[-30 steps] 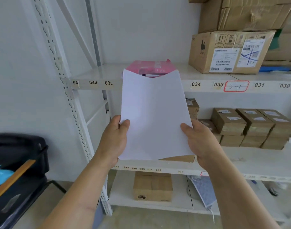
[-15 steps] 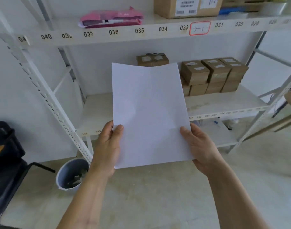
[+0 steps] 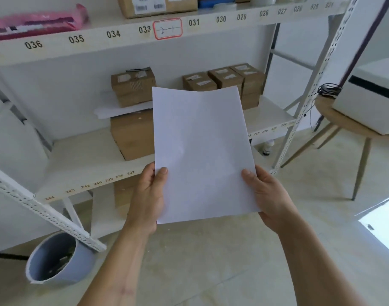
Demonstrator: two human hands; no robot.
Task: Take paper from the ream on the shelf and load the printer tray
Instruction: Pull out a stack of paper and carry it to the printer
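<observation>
A thin stack of white paper is held upright in front of me, in the middle of the view. My left hand grips its lower left edge, thumb on the front. My right hand grips the lower right edge the same way. The pink ream wrapper lies on the upper shelf at the top left. A white printer with a dark slot sits on a round wooden table at the right edge.
White metal shelving with numbered edges holds several brown cardboard boxes. A shelf upright stands between me and the table. A grey bin sits on the floor at lower left. Black cable coils by the printer.
The view has swung right and away from the shelf, with the paper still held in both hands. The ream has slid to the top left and the printer has come into view.
</observation>
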